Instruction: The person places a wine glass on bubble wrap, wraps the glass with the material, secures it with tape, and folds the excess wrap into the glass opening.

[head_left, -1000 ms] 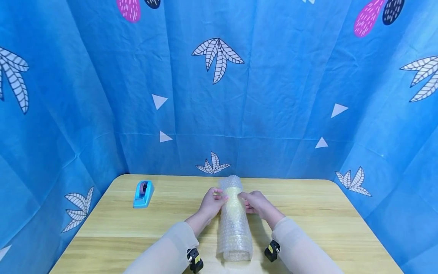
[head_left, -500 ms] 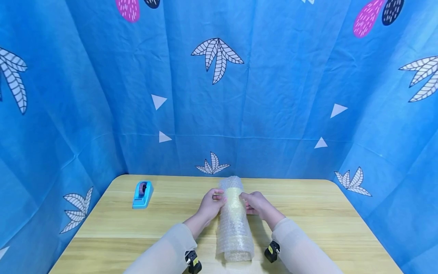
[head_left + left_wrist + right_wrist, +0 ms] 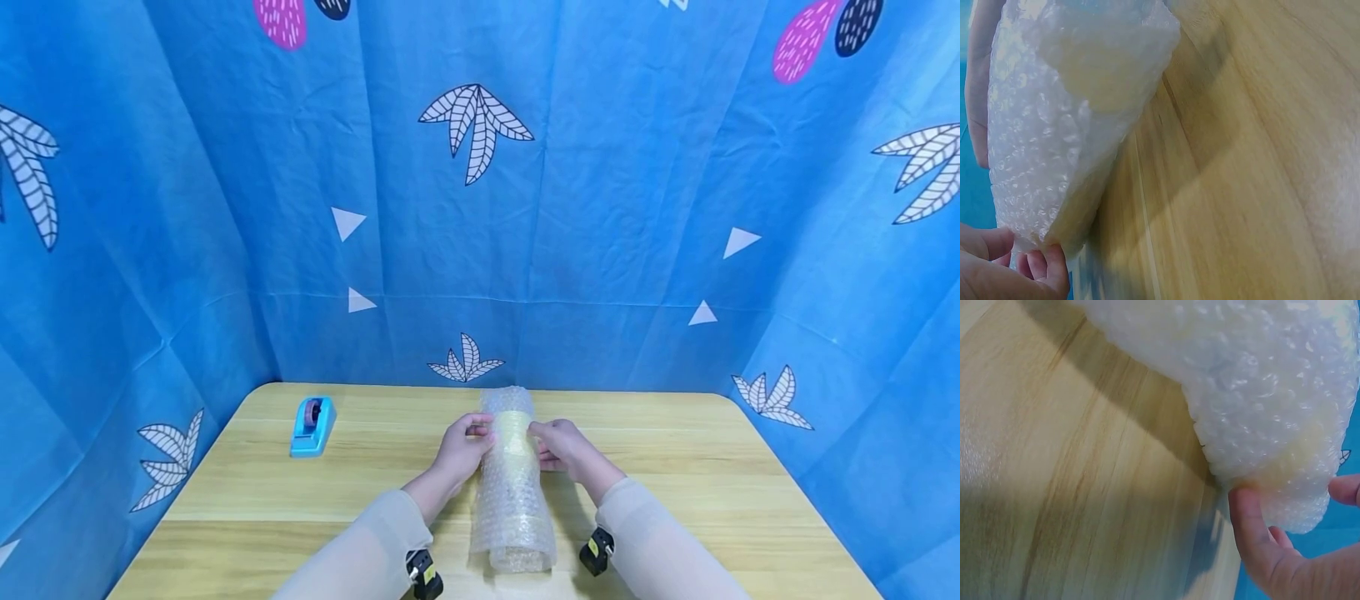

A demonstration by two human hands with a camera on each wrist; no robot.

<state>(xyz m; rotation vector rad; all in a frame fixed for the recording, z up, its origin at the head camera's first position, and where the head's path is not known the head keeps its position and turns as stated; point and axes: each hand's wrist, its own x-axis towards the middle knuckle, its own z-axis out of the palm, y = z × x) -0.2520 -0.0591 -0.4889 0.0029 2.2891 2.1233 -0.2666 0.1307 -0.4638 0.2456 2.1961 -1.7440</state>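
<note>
A long roll of clear bubble wrap point(image 3: 513, 500) lies lengthwise on the table, wound around something pale yellow whose kind I cannot tell. My left hand point(image 3: 459, 446) is at the roll's left side near its far end; in the left wrist view, the fingers and thumb of this left hand point(image 3: 1019, 265) pinch the edge of the bubble wrap point(image 3: 1035, 137). On the opposite side, my right hand point(image 3: 567, 447) holds the roll, thumb on top and fingers low along the side. The right wrist view has the right hand point(image 3: 1285, 550) with its digits on either side of the bubble wrap point(image 3: 1260, 394).
A blue tape dispenser point(image 3: 312, 427) with a roll of tape stands at the left back of the wooden table point(image 3: 652, 425). A blue patterned curtain point(image 3: 600, 208) hangs behind the table and along both sides.
Both hands stay at the roll with almost no movement. The loose left edge of the bubble wrap near the front spreads slightly farther left.
</note>
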